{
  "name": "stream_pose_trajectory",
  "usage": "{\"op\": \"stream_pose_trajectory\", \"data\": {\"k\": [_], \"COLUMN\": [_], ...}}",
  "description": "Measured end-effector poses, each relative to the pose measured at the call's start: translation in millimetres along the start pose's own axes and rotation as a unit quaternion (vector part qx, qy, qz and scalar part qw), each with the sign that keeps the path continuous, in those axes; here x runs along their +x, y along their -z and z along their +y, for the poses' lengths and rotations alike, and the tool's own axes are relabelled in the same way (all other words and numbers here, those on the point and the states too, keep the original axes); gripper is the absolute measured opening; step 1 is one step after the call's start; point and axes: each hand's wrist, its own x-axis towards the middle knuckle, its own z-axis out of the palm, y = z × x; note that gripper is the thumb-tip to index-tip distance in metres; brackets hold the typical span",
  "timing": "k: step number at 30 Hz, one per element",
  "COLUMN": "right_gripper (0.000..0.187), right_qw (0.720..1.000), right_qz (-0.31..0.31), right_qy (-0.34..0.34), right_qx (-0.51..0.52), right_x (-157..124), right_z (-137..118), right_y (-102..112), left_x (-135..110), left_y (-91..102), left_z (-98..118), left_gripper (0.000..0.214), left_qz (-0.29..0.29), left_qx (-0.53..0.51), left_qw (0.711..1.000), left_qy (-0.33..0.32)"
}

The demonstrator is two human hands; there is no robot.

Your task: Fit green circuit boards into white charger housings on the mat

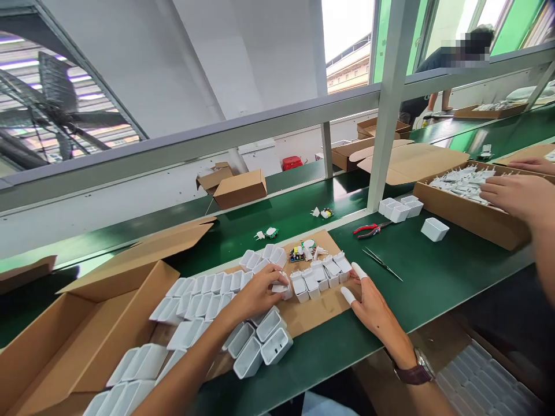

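Observation:
My left hand (260,292) is closed around a small white plastic case (282,287) at the left end of a row. Several more white cases with lids or plug parts set in their tops (319,274) stand side by side on a cardboard sheet (299,318). At the row's right end is my right hand (372,303), thumb and index finger apart, both in white finger cots. Its fingers are beside the last case; whether they touch it I cannot tell. Behind the row lies a circuit board (297,253) with loose white pieces.
Open white cases (249,352) crowd the left, beside an open cardboard box (108,323). Red-handled pliers (368,230) and tweezers (382,264) lie on the right. Another person's hand (515,193) reaches over a box of white parts (472,214). A metal post (385,115) rises behind.

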Motion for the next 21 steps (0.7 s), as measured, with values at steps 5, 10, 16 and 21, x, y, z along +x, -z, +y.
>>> {"op": "stream_pose_trajectory", "data": {"k": [5, 10, 16, 21], "right_gripper": [0.068, 0.069, 0.062, 0.061], "right_qw": [1.0, 0.999, 0.998, 0.999], "right_qz": [0.005, 0.012, 0.0, 0.003], "right_qy": [0.007, 0.022, 0.026, 0.018], "right_qx": [-0.017, -0.035, -0.05, -0.043], "right_x": [1, 5, 4, 3], "right_z": [8, 23, 28, 16], "right_y": [-1, -5, -6, -3], "left_x": [2, 4, 4, 4], "left_y": [-5.6, -11.3, -12.0, -16.8], "left_z": [-1, -5, -4, 7], "left_gripper": [0.026, 0.028, 0.027, 0.042], "left_qz": [0.029, 0.023, 0.006, 0.003], "left_qx": [0.037, 0.051, 0.057, 0.039], "left_qw": [0.998, 0.998, 0.998, 0.999], "left_qy": [0.04, 0.04, 0.032, 0.017]}}
